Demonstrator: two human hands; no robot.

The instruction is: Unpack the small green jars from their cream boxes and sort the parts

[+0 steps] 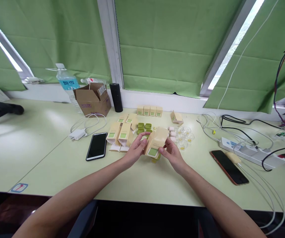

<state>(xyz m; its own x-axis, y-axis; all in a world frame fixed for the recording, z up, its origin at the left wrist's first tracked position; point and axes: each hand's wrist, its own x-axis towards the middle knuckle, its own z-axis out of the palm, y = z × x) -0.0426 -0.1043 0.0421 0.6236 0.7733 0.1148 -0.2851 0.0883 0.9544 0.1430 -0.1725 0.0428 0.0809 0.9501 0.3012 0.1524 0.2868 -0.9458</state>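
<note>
Above the middle of the table, a small beige cardboard box (156, 140) with a green square label is held between both hands. My left hand (136, 151) grips its left side, and my right hand (174, 154) pinches its right lower edge by the label. Just under the box a green and clear piece (155, 159) shows in part; whether it touches the box I cannot tell. Behind my left hand stand several beige boxes (124, 133) with loose flaps. Small green square containers (141, 126) sit behind the held box, some hidden. Several clear pieces (185, 131) with yellow spots and whitish round-ended pieces (172, 134) lie right.
A row of closed beige boxes (152, 111) and a tilted one (176, 116) stand at the back. Around lie a phone (97, 146), a second phone (229, 167), a power strip (251, 153) with cables, a charger (77, 134), a carton (92, 99) and a black cylinder (116, 98).
</note>
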